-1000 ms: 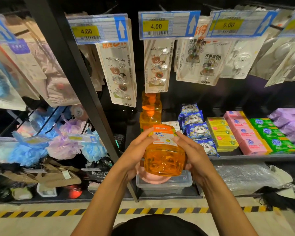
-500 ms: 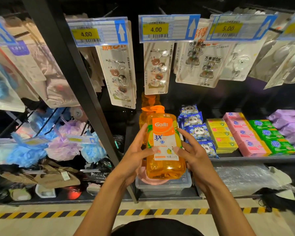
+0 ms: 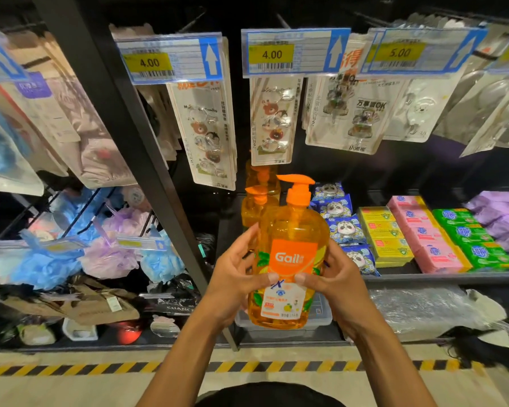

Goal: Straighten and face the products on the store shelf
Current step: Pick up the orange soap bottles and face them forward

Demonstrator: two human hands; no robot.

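Note:
An orange pump bottle point(image 3: 291, 230) with an orange "Gall" label stands upright in front of the shelf, label toward me. My left hand point(image 3: 235, 277) grips its left side and my right hand point(image 3: 338, 280) grips its right side, both thumbs pressing on the label. Two more orange pump bottles point(image 3: 254, 201) stand behind it on the shelf point(image 3: 441, 279).
Blue panda packs point(image 3: 340, 215), yellow point(image 3: 385, 236), pink point(image 3: 423, 233), green point(image 3: 476, 239) and purple soap bars point(image 3: 506, 212) line the shelf to the right. Hook packs point(image 3: 272, 121) hang above under price tags. A black upright post point(image 3: 135, 154) stands at left. A clear bin point(image 3: 321, 315) sits below.
The bottle went from tipped with its base toward me to upright, and rose toward the shelf. The pump head now shows on top and the label faces me.

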